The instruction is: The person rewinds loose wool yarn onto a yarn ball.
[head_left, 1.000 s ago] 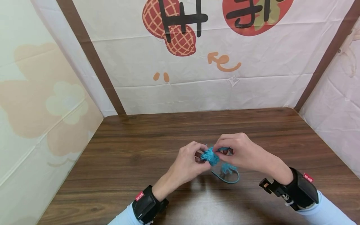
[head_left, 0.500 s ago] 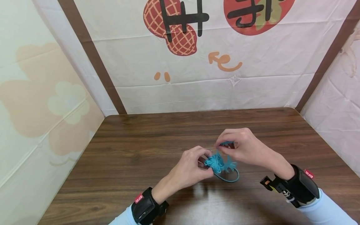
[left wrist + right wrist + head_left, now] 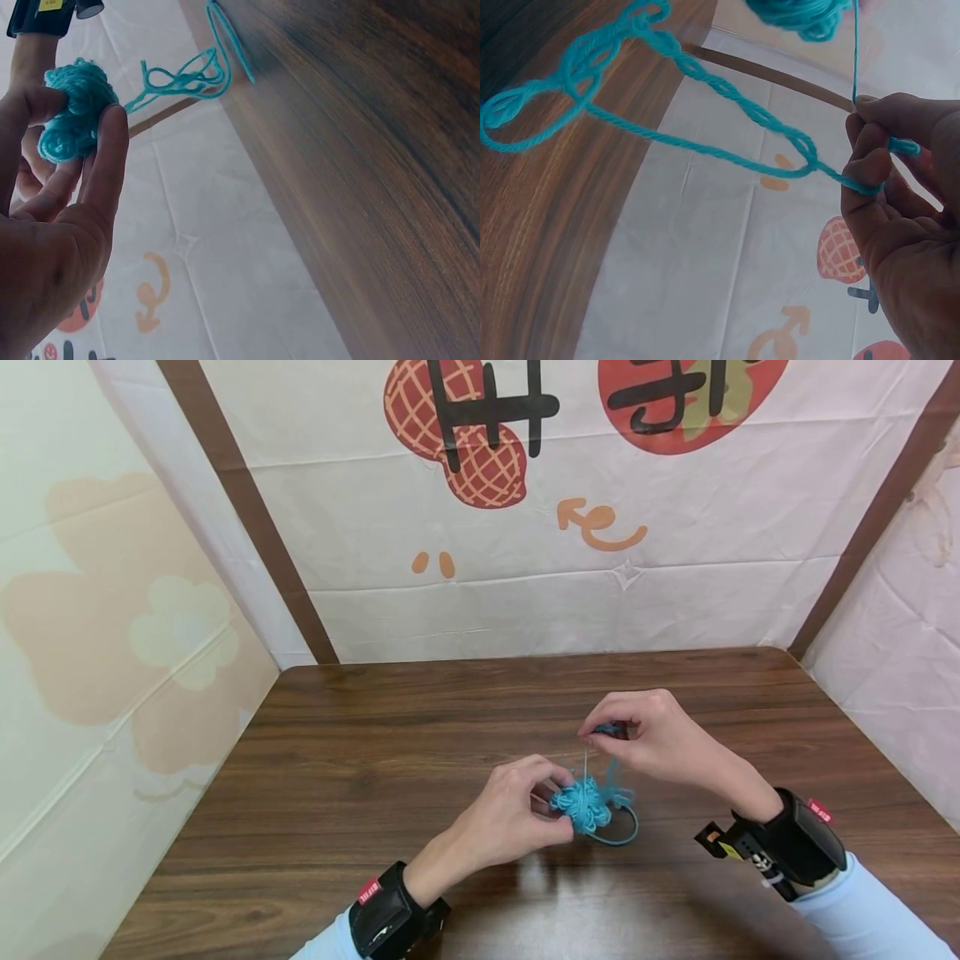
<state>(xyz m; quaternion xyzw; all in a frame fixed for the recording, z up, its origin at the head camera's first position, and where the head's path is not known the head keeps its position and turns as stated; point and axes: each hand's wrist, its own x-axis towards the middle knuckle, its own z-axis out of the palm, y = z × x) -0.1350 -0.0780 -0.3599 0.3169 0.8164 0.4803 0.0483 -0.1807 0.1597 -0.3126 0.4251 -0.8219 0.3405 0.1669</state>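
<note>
My left hand (image 3: 525,806) grips a small bundle of turquoise yarn (image 3: 585,804) between thumb and fingers, above the table. In the left wrist view the yarn bundle (image 3: 79,112) looks like a tightly wound ball with loose coils. Up and to the right, my right hand (image 3: 648,735) pinches a thin strand (image 3: 855,56) that runs taut from the bundle. A second length of yarn (image 3: 727,97), looped and twisted like a chain, hangs from the curled fingers of the same hand. A short folded end (image 3: 904,145) pokes out behind its thumb.
Beneath both hands lies a dark wood-grain table (image 3: 360,760). A loose yarn loop (image 3: 626,837) hangs low beside the bundle. Printed white cloth (image 3: 525,610) stands behind the table, with more cloth at both sides. Black camera straps (image 3: 393,910) circle the wrists.
My right hand has moved up and away from the bundle, drawing the strand out straight between the hands. My left hand has shifted slightly right and down with the bundle.
</note>
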